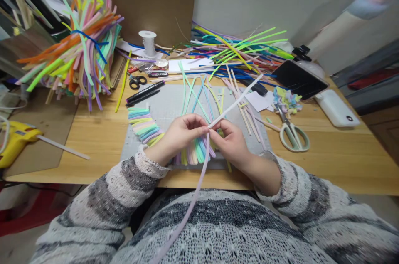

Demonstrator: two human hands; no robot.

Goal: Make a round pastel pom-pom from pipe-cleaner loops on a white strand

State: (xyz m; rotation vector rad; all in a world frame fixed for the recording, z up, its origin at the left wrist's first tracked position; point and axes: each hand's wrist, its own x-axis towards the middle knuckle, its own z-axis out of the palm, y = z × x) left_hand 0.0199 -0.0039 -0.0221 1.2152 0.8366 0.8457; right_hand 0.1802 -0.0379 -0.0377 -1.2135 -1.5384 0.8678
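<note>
My left hand and my right hand meet over the grey cutting mat, fingertips closed in a pinch. Between them two pipe cleaners cross: a white pipe cleaner slants up to the right, and a pale lilac pipe cleaner curves down towards my lap. The fingers hide the crossing point. Beneath and behind my hands lies a row of short pastel pipe cleaners, partly covered by my left hand. Longer mint and blue pipe cleaners lie on the mat beyond.
At the left stand a big pipe cleaner bundle and a yellow glue gun. Scissors, a phone and a white case lie at the right. Loose pipe cleaners and a spool are at the back.
</note>
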